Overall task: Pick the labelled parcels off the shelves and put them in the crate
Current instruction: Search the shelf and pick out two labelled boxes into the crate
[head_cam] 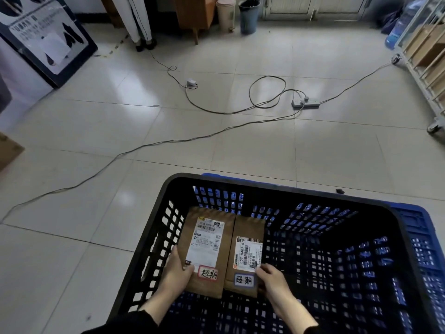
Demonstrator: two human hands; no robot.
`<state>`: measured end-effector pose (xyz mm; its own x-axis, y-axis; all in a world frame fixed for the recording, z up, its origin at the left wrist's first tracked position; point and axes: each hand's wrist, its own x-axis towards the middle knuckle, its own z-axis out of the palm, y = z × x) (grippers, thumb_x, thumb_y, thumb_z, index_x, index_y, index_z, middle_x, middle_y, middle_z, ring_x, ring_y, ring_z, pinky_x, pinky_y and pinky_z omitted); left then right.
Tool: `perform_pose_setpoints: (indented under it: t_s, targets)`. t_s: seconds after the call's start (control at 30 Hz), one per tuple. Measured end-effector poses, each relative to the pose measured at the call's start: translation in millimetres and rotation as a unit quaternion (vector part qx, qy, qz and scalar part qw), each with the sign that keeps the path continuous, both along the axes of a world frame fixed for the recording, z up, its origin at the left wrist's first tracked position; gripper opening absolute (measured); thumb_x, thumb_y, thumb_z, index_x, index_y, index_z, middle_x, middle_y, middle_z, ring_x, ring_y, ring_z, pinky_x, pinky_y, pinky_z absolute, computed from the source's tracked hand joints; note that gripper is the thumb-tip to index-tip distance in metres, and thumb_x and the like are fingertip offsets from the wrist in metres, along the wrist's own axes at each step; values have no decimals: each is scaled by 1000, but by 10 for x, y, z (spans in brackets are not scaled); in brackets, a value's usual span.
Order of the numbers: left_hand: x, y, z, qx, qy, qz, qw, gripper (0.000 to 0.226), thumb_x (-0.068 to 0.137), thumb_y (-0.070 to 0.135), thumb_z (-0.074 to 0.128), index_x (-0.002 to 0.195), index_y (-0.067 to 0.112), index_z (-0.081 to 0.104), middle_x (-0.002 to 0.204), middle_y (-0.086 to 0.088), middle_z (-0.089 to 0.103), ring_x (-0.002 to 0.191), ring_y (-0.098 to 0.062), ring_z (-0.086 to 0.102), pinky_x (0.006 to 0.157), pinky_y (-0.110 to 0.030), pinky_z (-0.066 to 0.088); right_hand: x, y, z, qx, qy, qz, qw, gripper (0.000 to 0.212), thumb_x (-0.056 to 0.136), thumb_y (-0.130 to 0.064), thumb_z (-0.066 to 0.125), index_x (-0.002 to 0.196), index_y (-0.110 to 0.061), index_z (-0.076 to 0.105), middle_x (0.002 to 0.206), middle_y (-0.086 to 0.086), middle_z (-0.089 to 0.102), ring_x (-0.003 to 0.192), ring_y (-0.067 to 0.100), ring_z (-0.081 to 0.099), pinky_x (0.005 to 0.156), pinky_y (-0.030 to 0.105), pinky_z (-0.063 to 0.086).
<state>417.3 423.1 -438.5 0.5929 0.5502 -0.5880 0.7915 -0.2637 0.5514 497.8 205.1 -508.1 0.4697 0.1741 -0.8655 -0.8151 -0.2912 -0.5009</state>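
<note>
Two flat brown parcels lie side by side inside the black mesh crate (166,189), at its left end. The left parcel (192,280) carries a white shipping label and a red-framed sticker. The right parcel (249,227) has a white barcode label and a blue-framed sticker. My left hand (177,271) grips the left parcel's left edge, thumb on top. My right hand (271,278) holds the right parcel's right edge, thumb on the label. Both parcels are low in the crate; whether they rest on its floor is unclear.
A blue crate (419,227) is nested under the black one. Cables (168,141) and a power strip (305,103) cross the tiled floor ahead. A wheeled shelf rack (426,75) with cardboard boxes stands at the right. Bins (249,15) and a poster board (45,39) are farther back.
</note>
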Motion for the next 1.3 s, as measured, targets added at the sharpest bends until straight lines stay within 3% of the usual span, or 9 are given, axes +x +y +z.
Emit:
perform_pose_setpoints:
  t_s: [0.27, 0.37, 0.5, 0.57, 0.67, 0.83, 1.03, 1.3]
  targets:
    - [13, 25, -34, -5, 30, -3, 1000, 65, 87, 9, 60, 143, 5, 27, 132, -14, 51, 118, -28, 53, 100, -37, 46, 53, 86, 52, -38, -44, 34, 998, 33, 96, -22, 47, 122, -4, 54, 108, 10, 66, 97, 24, 64, 92, 41, 52]
    - [7, 21, -16, 2, 45, -15, 999, 72, 89, 13, 57, 147, 5, 17, 139, -16, 41, 123, -29, 49, 104, -39, 43, 26, 87, 150, -67, -74, 77, 992, 35, 96, -23, 45, 126, -7, 52, 117, 10, 63, 104, 23, 61, 94, 38, 50]
    - [12, -65, 83, 14, 59, -54, 997, 83, 92, 19, 55, 151, 9, -3, 154, -13, 15, 141, -30, 24, 114, -44, 28, -26, 92, 284, -103, -136, 139, 975, 43, 96, -27, 44, 135, -10, 44, 131, 7, 56, 117, 23, 54, 100, 39, 44]
    - [40, -99, 126, 39, 62, -82, 994, 84, 91, 23, 56, 151, 10, -2, 157, -10, 8, 145, -28, 11, 117, -45, 22, -50, 91, 386, -113, -144, 149, 972, 46, 96, -29, 43, 138, -12, 40, 137, 7, 51, 123, 24, 50, 103, 39, 42]
    - [94, -143, 215, 67, 47, -113, 990, 78, 90, 20, 59, 150, 9, 11, 155, -9, 14, 143, -26, 18, 115, -39, 27, -69, 79, 553, -123, -172, 161, 964, 47, 98, -25, 43, 142, -10, 35, 141, 9, 46, 128, 24, 45, 100, 30, 38]
    - [105, -223, 520, 70, 5, -182, 981, 65, 87, 18, 62, 143, 12, 30, 146, -8, 31, 135, -23, 32, 114, -34, 31, -109, 13, 904, -149, -233, 182, 944, 50, 97, -24, 45, 142, -8, 32, 141, 11, 45, 129, 23, 44, 104, 30, 37]
    - [68, -350, 1043, 119, 2, -287, 951, 71, 90, 31, 57, 148, 11, 22, 153, -8, 23, 143, -23, 21, 118, -34, 21, -235, -66, 1540, -183, -307, 221, 908, 56, 97, -30, 44, 146, -10, 25, 148, 7, 35, 136, 21, 34, 108, 30, 31]
    - [-269, -462, 1776, 188, -73, -383, 901, 70, 93, 37, 50, 149, 9, 19, 153, -9, 24, 143, -22, 20, 117, -30, 18, -725, -236, 2345, -237, -385, 229, 862, 58, 97, -34, 42, 147, -12, 21, 150, 6, 31, 138, 21, 30, 110, 30, 29]
